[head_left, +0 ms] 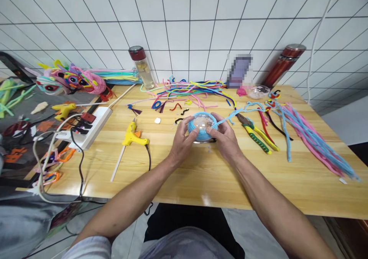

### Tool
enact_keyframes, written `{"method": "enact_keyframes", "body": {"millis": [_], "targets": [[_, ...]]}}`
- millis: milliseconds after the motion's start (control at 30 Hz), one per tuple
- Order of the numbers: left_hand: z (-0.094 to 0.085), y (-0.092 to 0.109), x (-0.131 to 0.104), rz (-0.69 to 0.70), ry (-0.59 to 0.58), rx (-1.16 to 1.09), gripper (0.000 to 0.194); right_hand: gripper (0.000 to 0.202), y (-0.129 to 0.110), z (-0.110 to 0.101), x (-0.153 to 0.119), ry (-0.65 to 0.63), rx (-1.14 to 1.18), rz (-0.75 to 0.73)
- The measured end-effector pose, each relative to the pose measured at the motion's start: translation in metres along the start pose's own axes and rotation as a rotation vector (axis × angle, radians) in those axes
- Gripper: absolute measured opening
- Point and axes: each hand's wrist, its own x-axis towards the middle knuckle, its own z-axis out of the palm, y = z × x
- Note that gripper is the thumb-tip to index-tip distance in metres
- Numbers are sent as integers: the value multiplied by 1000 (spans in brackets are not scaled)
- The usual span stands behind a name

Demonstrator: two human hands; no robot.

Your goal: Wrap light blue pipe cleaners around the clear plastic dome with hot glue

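A clear rounded shell wrapped around its side with light blue pipe cleaner point(202, 133) is held over the middle of the wooden table. My left hand point(184, 139) grips its left side, thumb on the near edge. On the right side my right hand point(225, 136) holds the same shell, its thumb against the blue coils. A loose light blue strand point(230, 116) runs from the shell past my right hand to the upper right. The shell's underside is hidden.
A yellow glue gun point(132, 136) lies left of my hands, beyond it a white power strip point(97, 127). Pliers point(257, 134) and pink and blue pipe cleaners point(319, 144) lie right. Behind are a glass bottle point(145, 71), a red flask point(283, 65) and a clear shell point(258, 92).
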Motion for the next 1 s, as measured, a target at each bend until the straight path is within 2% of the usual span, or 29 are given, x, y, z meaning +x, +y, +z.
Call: {"method": "enact_keyframes", "body": {"millis": [233,433,633,833,1000], "targets": [[-1,0,0,-47,-39,-17,60,83,2,0,-1,15,5,13],[-7,3,5,93,-34,195,51,81,1,2,-3,2,3,16],[-6,2,4,6,-39,126,56,81,1,1,-2,0,4,14],[-7,3,4,37,-43,175,56,82,5,1,-2,11,46,10],[-3,0,3,22,-34,118,62,82,5,5,-5,20,53,33]]}}
